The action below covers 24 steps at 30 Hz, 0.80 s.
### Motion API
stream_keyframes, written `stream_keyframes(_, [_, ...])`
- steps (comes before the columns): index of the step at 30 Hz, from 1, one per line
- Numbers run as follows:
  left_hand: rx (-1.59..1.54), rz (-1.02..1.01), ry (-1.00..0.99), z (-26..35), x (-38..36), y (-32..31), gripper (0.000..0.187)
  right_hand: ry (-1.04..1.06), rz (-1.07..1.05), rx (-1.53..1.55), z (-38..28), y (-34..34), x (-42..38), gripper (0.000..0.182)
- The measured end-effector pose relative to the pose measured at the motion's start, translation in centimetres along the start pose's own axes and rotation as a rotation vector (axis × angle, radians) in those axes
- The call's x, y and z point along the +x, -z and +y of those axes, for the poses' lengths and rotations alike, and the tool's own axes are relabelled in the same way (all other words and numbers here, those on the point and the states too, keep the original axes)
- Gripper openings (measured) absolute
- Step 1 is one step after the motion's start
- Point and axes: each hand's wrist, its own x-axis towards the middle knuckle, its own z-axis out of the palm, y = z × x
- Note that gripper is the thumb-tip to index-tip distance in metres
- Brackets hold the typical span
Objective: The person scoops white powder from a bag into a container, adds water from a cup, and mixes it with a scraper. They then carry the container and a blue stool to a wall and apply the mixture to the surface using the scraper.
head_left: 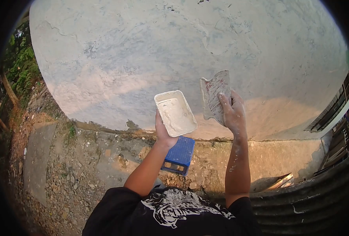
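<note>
My left hand [163, 129] is closed around the side and underside of a white rectangular tub [176, 113], tilted so its inside faces me. Creamy white filler paste [178, 118] coats the bottom and walls of the tub. In my right hand [234, 112] is a thin, smeared scraper sheet [216, 94] with a curved, uneven outline. My thumb presses on its near face, and the other fingers are mostly behind it. Both hands are in front of a pale wall [127, 59] with patchy white and bluish-grey coating. White specks dot my right hand and forearm.
Below my hands stands a blue plastic stool [180, 151] near the foot of the wall. Rubble and stones [76, 177] cover the ground at left, beside a concrete slab [40, 157]. Dark corrugated sheeting [300, 210] and wood pieces [281, 181] lie at lower right; a barred window [333, 106] is at right.
</note>
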Motion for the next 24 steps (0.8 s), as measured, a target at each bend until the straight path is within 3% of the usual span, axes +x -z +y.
stream_keyframes(2, [-0.066,0.004,0.030,1.5,0.3,0.4,0.055,0.104,-0.175,-0.149,-0.9,-1.1,1.0,0.027])
stream_keyframes(5, [0.004,-0.011,0.002,4.6,1.5,1.1,0.053,0.123,-0.276,-0.124,-2.4,-3.5,3.3,0.028])
stream_keyframes(9, [0.127,0.043,-0.028,8.3,3.3,2.4,0.063,0.219,-0.411,-0.207,-3.1,-8.3,7.6,0.022])
stream_keyframes(11, [0.213,0.065,-0.085,10.7,4.5,2.7,0.063,0.474,-0.469,-0.687,-4.0,-11.9,9.3,0.023])
stream_keyframes(12, [0.215,0.118,-0.116,12.1,4.9,2.3,0.062,0.476,-0.533,-0.850,-4.9,-14.0,10.4,0.027])
stream_keyframes(17, [0.196,0.154,-0.235,18.9,8.5,2.6,0.063,0.812,-0.535,-0.969,-5.2,-24.9,16.6,0.022])
stream_keyframes(19, [0.202,0.190,-0.288,21.1,9.9,2.7,0.061,1.120,-0.489,-0.998,-5.5,-28.7,18.9,0.019])
stream_keyframes(24, [0.156,0.180,-0.396,27.9,13.5,2.3,0.060,1.076,-0.748,-1.138,-9.9,-35.3,22.3,0.019])
